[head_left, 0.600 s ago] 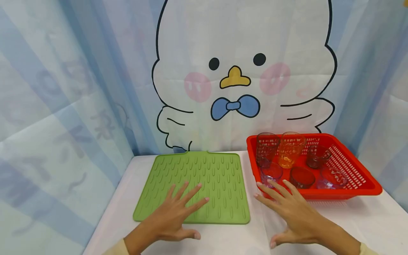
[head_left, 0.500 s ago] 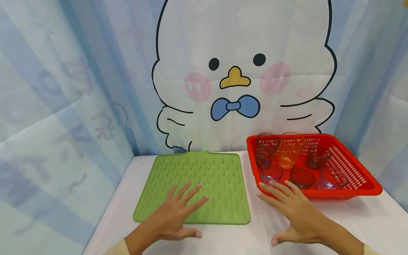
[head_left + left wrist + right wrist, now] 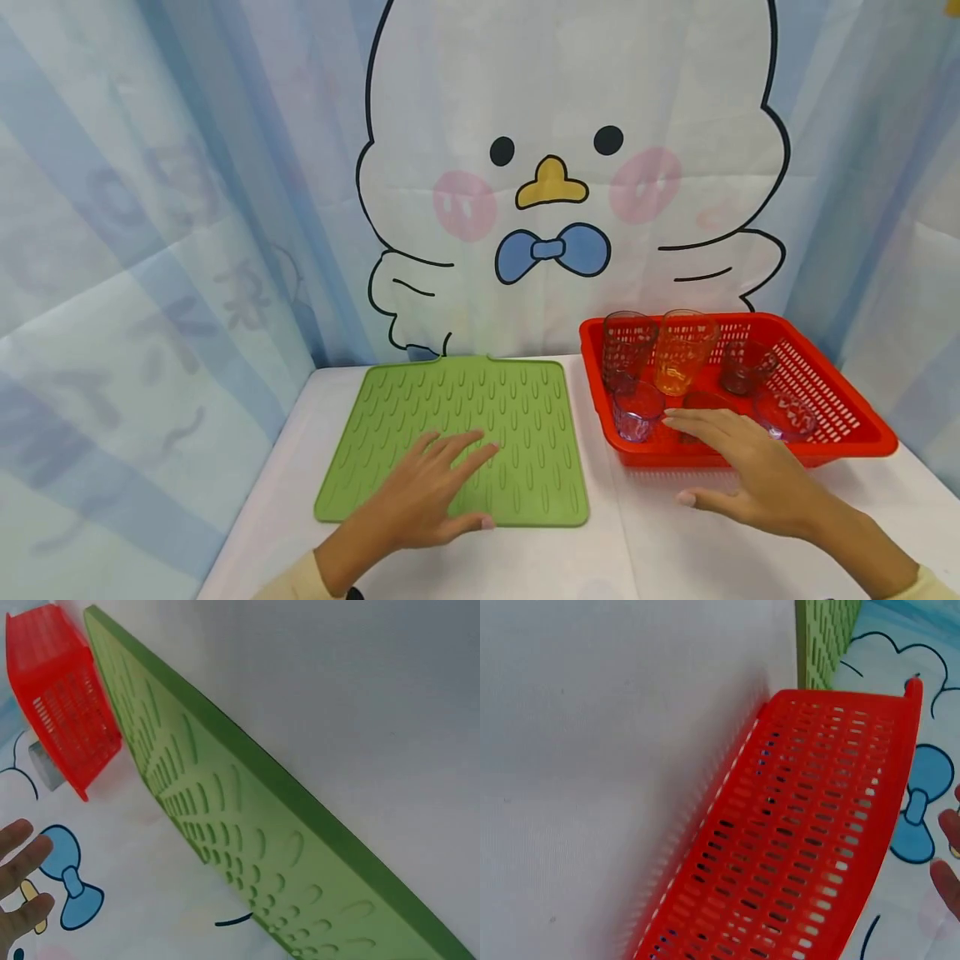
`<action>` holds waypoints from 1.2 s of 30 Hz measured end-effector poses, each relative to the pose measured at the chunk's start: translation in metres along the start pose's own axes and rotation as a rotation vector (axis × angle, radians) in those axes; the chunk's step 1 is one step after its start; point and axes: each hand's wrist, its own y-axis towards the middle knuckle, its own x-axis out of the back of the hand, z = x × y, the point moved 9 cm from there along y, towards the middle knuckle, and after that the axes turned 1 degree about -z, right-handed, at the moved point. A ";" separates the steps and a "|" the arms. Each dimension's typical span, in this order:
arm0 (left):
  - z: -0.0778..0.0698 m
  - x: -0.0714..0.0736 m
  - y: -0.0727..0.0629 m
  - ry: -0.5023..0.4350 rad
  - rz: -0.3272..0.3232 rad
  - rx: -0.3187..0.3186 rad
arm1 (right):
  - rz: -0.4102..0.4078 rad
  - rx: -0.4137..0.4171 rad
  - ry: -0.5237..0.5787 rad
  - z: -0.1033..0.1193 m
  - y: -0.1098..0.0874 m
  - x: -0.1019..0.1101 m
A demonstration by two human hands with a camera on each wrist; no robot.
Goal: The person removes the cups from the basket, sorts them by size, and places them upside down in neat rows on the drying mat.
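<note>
Above the front part of a green ridged mat point(image 3: 480, 408) is my left hand point(image 3: 431, 492), its fingers spread and holding nothing. My right hand point(image 3: 757, 475) hovers at the front side of a red plastic basket point(image 3: 855, 417), fingers extended, thumb apart, nothing held. Inside the basket stand a tall dark glass point(image 3: 628, 346), a tall amber glass point(image 3: 682, 354), a dark cup point(image 3: 747, 367), a short purple glass point(image 3: 637, 412) and a clear purplish glass dish point(image 3: 786, 415). A low reddish glass point(image 3: 705, 402) is partly hidden behind my right fingers.
A white cloth covers the table point(image 3: 555, 567). Behind it hangs a curtain point(image 3: 555, 308) printed with a cartoon bird, and another curtain point(image 3: 150, 333) runs down the left side. The basket stands right beside the mat.
My right hand has moved to the right, over the basket's front rim, uncovering the short purple glass. My left hand has shifted slightly to the right. The glasses and mat stay put.
</note>
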 end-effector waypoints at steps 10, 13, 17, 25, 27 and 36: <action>-0.002 0.004 0.027 -0.158 0.001 0.092 | -0.025 -0.218 -0.007 -0.057 -0.016 0.022; -0.003 0.003 0.035 -0.178 0.024 0.104 | -0.025 -0.270 0.011 -0.077 -0.019 0.027; -0.006 0.003 0.047 -0.199 0.046 0.109 | 0.002 -0.359 0.060 -0.107 -0.023 0.032; -0.012 0.008 0.070 -0.192 0.041 0.087 | 0.157 -0.434 0.089 -0.155 -0.024 0.024; -0.013 0.009 0.074 -0.192 0.046 0.086 | 0.214 -0.466 0.089 -0.165 -0.026 0.019; -0.018 0.004 0.088 -0.193 0.072 0.093 | 0.344 -0.484 0.062 -0.194 -0.028 0.008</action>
